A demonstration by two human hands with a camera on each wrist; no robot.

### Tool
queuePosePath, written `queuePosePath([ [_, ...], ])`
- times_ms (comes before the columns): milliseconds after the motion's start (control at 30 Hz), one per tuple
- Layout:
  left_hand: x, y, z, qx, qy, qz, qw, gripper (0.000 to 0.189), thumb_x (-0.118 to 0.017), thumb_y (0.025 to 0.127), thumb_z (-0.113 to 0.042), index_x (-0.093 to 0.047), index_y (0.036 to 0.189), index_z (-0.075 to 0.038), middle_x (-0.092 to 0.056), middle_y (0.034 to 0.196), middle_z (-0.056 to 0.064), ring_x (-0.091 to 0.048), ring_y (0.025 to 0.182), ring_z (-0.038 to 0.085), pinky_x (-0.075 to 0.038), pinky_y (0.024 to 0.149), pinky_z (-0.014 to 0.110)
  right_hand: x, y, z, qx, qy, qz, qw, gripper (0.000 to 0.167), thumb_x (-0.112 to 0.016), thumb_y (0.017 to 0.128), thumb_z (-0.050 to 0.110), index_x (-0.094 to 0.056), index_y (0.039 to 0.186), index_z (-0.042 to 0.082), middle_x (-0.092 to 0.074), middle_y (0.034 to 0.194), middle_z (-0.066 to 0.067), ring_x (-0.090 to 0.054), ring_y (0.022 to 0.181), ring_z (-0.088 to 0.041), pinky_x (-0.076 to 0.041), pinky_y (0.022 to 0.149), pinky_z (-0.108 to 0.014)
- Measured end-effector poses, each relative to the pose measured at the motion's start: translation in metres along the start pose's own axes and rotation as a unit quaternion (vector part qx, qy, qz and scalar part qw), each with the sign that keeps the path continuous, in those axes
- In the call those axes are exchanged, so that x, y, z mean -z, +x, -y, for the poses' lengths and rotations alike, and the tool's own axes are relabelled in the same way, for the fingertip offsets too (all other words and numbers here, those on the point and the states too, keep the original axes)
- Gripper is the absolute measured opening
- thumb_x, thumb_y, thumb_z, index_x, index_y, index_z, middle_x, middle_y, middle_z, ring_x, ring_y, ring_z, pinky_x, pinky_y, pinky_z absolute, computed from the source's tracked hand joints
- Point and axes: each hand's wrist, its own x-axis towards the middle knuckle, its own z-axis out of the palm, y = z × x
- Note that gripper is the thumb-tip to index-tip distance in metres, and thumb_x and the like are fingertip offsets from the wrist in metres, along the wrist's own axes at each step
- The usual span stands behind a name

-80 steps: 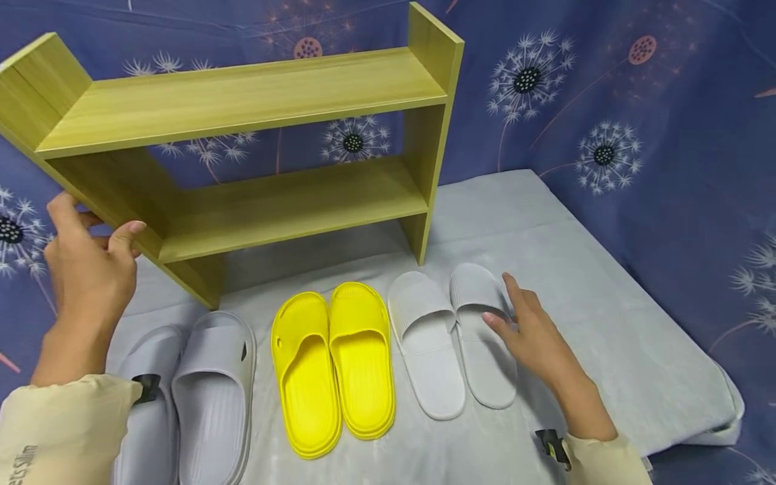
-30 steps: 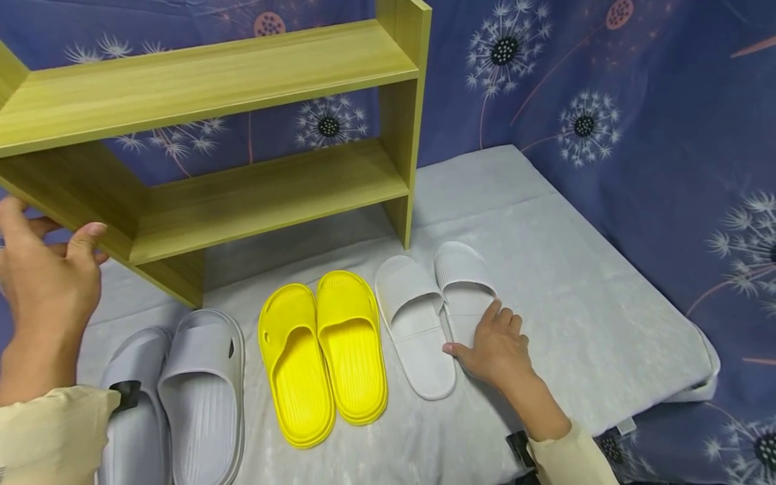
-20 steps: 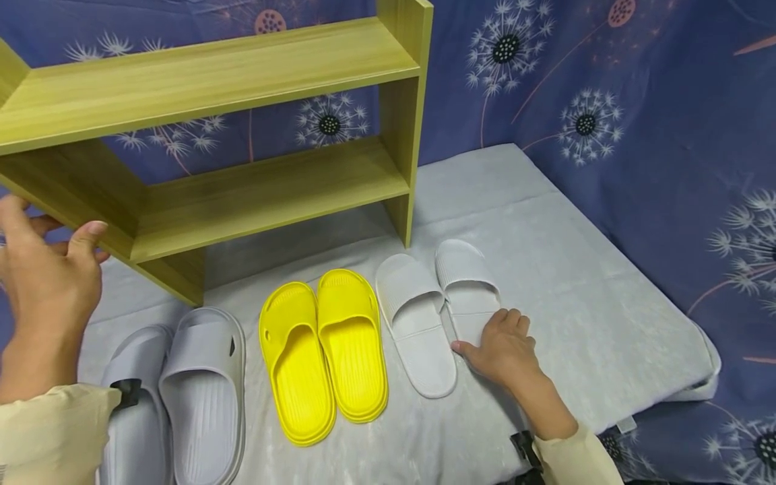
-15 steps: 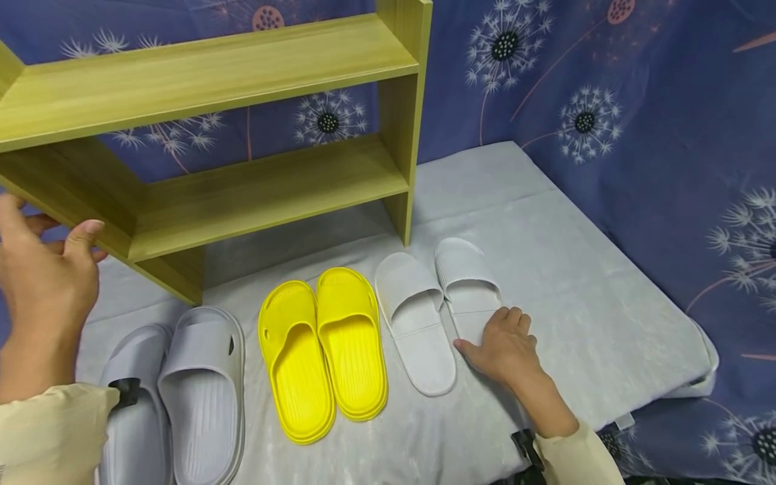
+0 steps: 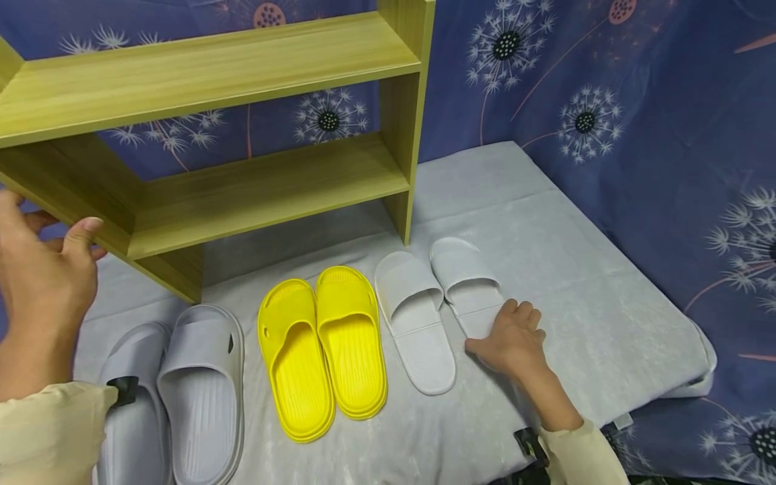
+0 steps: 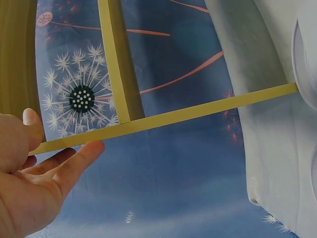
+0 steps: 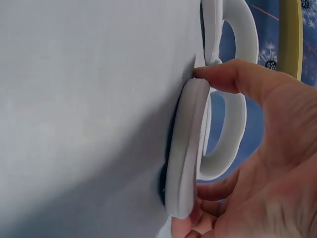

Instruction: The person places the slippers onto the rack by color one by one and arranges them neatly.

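Observation:
A two-tier wooden shelf (image 5: 273, 199) stands tilted in the head view at the back left. My left hand (image 5: 45, 273) holds its left side panel, thumb on the inner face and fingers along the outside; the left wrist view shows the panel's edge (image 6: 198, 110) between them. A pair of pale grey slippers lies right of centre, the left slipper (image 5: 424, 350) flat on the cloth. My right hand (image 5: 512, 340) grips the heel of the right slipper (image 5: 463, 263), covering that end. In the right wrist view, thumb and fingers span the heel (image 7: 185, 153) from both sides.
A yellow pair of slippers (image 5: 358, 364) sits in the middle, and a larger grey-lilac pair (image 5: 203, 404) at the lower left. All lie on a pale grey cloth-covered surface (image 5: 594, 303) whose right edge slopes toward a blue dandelion-print curtain (image 5: 655, 182).
My right hand has come down from beside the right pale slipper to its heel. Lately that slipper has turned slightly, heel to the right. The left hand stays on the shelf.

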Motion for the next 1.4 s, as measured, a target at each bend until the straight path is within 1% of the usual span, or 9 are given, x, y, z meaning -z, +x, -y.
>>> queuePosePath([
  [200,0.001,0.001,0.000,0.007,-0.014,0.003,0.9999,0.054,-0.055,0.095,-0.024,-0.031,0.143,-0.032,-0.039,0.102,-0.025,-0.047,0.065,-0.018,-0.044,0.059,-0.005,0.002,0.002,-0.004,0.011,0.024,-0.044,0.9987,0.077,-0.081,0.058,0.030,-0.039,0.104,-0.014,-0.036,0.097,-0.027,-0.033,0.097,-0.044,-0.038,0.065,-0.053],
  [333,0.001,0.000,0.001,0.010,0.002,0.006,0.9999,0.054,-0.052,0.096,-0.027,-0.027,0.143,-0.036,-0.041,0.109,-0.022,-0.046,0.063,-0.020,-0.042,0.059,-0.006,0.002,0.001,-0.005,0.012,0.047,-0.058,0.9971,0.076,-0.082,0.057,0.028,-0.042,0.106,-0.013,-0.036,0.098,-0.026,-0.033,0.097,-0.043,-0.038,0.066,-0.055],
  [433,0.001,-0.001,0.000,0.016,0.021,0.009,0.9996,0.055,-0.049,0.096,-0.030,-0.023,0.144,-0.039,-0.052,0.123,-0.005,-0.044,0.061,-0.023,-0.041,0.058,-0.007,0.002,0.000,-0.006,0.010,0.065,-0.063,0.9958,0.077,-0.083,0.057,0.028,-0.043,0.109,-0.013,-0.036,0.098,-0.025,-0.032,0.097,-0.042,-0.038,0.066,-0.054],
  [500,0.001,-0.002,-0.001,0.018,0.035,0.010,0.9992,0.055,-0.047,0.096,-0.033,-0.021,0.144,-0.041,-0.052,0.133,0.007,-0.041,0.060,-0.024,-0.039,0.057,-0.008,0.003,-0.001,-0.007,0.008,0.077,-0.064,0.9950,0.079,-0.083,0.057,0.028,-0.043,0.112,-0.013,-0.037,0.099,-0.025,-0.032,0.098,-0.042,-0.038,0.066,-0.054],
  [567,0.001,-0.003,-0.002,0.021,0.045,0.013,0.9987,0.056,-0.046,0.097,-0.035,-0.019,0.145,-0.042,-0.049,0.139,0.014,-0.039,0.059,-0.025,-0.037,0.055,-0.007,0.004,-0.003,-0.009,0.006,0.085,-0.065,0.9942,0.082,-0.083,0.058,0.028,-0.043,0.115,-0.013,-0.037,0.101,-0.026,-0.032,0.099,-0.041,-0.038,0.067,-0.054],
  [867,0.005,-0.004,-0.003,0.028,0.049,0.017,0.9983,0.053,-0.046,0.098,-0.037,-0.020,0.143,-0.045,-0.049,0.140,0.013,-0.039,0.059,-0.026,-0.036,0.053,-0.005,0.014,-0.012,-0.004,0.029,0.123,-0.099,0.9871,0.089,-0.084,0.059,0.026,-0.040,0.125,-0.014,-0.039,0.108,-0.028,-0.033,0.102,-0.041,-0.042,0.066,-0.051],
  [967,0.006,-0.004,-0.002,0.030,0.044,0.017,0.9984,0.051,-0.045,0.100,-0.033,-0.020,0.143,-0.044,-0.050,0.139,0.014,-0.040,0.059,-0.026,-0.037,0.053,-0.005,0.019,-0.014,0.000,0.042,0.128,-0.110,0.9847,0.089,-0.085,0.059,0.026,-0.040,0.126,-0.014,-0.039,0.109,-0.028,-0.033,0.102,-0.041,-0.042,0.065,-0.050],
  [1200,0.003,-0.004,0.002,0.007,0.028,-0.005,0.9996,0.051,-0.044,0.101,-0.019,-0.025,0.143,-0.042,-0.055,0.132,0.016,-0.040,0.062,-0.025,-0.041,0.058,-0.006,0.028,-0.020,0.008,0.060,0.139,-0.124,0.9806,0.090,-0.086,0.059,0.025,-0.040,0.127,-0.012,-0.040,0.110,-0.027,-0.032,0.103,-0.040,-0.042,0.068,-0.049],
  [1400,0.002,-0.002,0.003,0.003,0.019,-0.008,0.9998,0.052,-0.045,0.101,-0.019,-0.026,0.142,-0.043,-0.056,0.131,0.014,-0.054,0.075,-0.017,-0.043,0.061,-0.005,0.034,-0.025,0.013,0.063,0.167,-0.133,0.9748,0.089,-0.087,0.060,0.022,-0.041,0.129,-0.012,-0.039,0.114,-0.029,-0.031,0.108,-0.042,-0.042,0.075,-0.050],
])
